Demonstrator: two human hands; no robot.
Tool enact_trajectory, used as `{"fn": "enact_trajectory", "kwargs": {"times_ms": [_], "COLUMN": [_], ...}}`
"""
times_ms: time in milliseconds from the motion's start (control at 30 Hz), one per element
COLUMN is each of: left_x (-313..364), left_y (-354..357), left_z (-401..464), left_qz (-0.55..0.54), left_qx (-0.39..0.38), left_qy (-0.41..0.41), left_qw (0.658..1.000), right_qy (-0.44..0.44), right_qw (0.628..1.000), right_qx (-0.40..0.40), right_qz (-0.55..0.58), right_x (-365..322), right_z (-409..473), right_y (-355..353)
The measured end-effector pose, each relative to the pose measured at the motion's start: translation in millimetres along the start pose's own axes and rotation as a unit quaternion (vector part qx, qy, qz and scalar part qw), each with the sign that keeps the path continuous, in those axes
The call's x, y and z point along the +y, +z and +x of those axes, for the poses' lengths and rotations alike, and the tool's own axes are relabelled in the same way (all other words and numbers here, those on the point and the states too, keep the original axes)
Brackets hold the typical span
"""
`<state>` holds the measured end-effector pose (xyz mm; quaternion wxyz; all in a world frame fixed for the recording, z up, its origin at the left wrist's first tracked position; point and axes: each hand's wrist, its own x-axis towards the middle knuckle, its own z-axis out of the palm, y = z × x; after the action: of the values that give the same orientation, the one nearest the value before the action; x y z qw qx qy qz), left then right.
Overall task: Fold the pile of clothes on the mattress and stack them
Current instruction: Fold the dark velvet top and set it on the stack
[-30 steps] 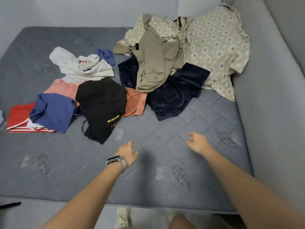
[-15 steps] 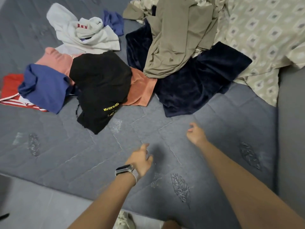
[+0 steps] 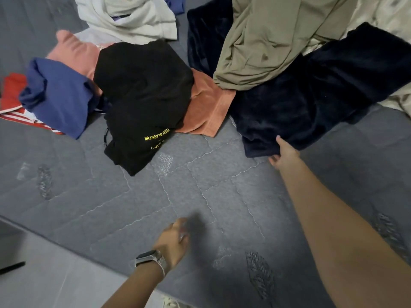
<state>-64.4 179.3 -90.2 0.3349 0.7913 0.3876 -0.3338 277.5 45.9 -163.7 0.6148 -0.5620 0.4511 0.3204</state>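
A loose pile of clothes lies across the far half of the grey quilted mattress [image 3: 200, 196]. A dark navy velvety garment [image 3: 311, 101] spreads at the right, with an olive garment [image 3: 266, 41] draped over it. My right hand [image 3: 284, 155] reaches the navy garment's near corner, thumb on top of the fabric and fingers under its edge. A black garment with yellow lettering [image 3: 142, 96] lies in the middle on an orange-pink one [image 3: 206, 107]. My left hand [image 3: 173, 243], with a watch on the wrist, hovers low over bare mattress, fingers loosely curled and holding nothing.
A blue garment [image 3: 57, 94] sits on a red striped one [image 3: 13, 94] at the left. A white garment [image 3: 133, 21] lies behind. A patterned cream garment [image 3: 391, 10] is at the far right. The mattress's near edge [image 3: 66, 247] meets a pale floor [image 3: 44, 283].
The view has moved closer to the pile. My right hand has gone forward to the navy garment's near corner and taken its edge. My left hand stays low over the mattress.
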Motion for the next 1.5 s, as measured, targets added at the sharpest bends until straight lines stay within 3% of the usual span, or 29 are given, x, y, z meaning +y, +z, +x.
{"fn": "enact_trajectory", "kwargs": {"times_ms": [167,333,467,633,733,800,867,900,933,1067,1167,1233,1400,1500], "left_x": [-7.5,-1.0,26.7,75.5,112.6,131.4,141.1,144.3,146.9,155.4,156.8,156.7,172.6,182.4], "left_y": [4.2,15.9,18.0,-0.4,-28.6,-51.8,-72.0,-81.7,-90.4,-110.8,-118.7,-128.3,-183.9,-232.0], "left_z": [1.8,-9.2,-22.8,-38.8,-53.8,-64.0,-68.8,-71.0,-75.2,-103.0,-117.1,-127.8,-176.0,-219.4], "left_qz": [-0.019,-0.052,-0.18,-0.361,-0.463,-0.585,-0.7,-0.722,-0.724,-0.675,-0.641,-0.635,-0.57,-0.535], "left_qx": [0.006,-0.014,0.005,0.035,0.026,-0.03,-0.116,-0.152,-0.178,-0.234,-0.178,-0.141,-0.104,-0.066], "left_qy": [-0.017,-0.034,-0.027,0.018,0.061,0.035,-0.012,-0.027,-0.027,0.023,0.022,0.044,0.211,0.287], "left_qw": [1.0,0.998,0.983,0.932,0.884,0.809,0.704,0.675,0.666,0.699,0.746,0.758,0.787,0.792], "right_qy": [-0.046,-0.066,-0.067,-0.106,-0.126,-0.139,-0.149,-0.155,-0.16,-0.208,-0.237,-0.255,-0.333,-0.406], "right_qw": [0.995,0.978,0.973,0.974,0.974,0.971,0.967,0.965,0.962,0.934,0.913,0.906,0.882,0.841], "right_qx": [-0.042,-0.143,-0.175,-0.19,-0.19,-0.194,-0.196,-0.198,-0.201,-0.214,-0.224,-0.236,-0.272,-0.215], "right_qz": [0.084,0.137,0.135,0.065,0.013,-0.024,-0.061,-0.079,-0.096,-0.195,-0.245,-0.242,-0.194,-0.287], "right_x": [16.4,32.1,29.9,26.4,32.6,38.8,47.3,52.0,56.6,72.2,74.5,69.1,45.7,37.4], "right_z": [-17.3,-77.2,-127.4,-181.4,-212.0,-232.4,-251.9,-262.5,-273.9,-330.6,-369.0,-389.8,-437.8,-449.9], "right_y": [-12.8,-22.4,-19.2,-15.2,-20.0,-26.5,-35.1,-40.1,-45.4,-64.7,-79.0,-89.0,-120.8,-144.0]}}
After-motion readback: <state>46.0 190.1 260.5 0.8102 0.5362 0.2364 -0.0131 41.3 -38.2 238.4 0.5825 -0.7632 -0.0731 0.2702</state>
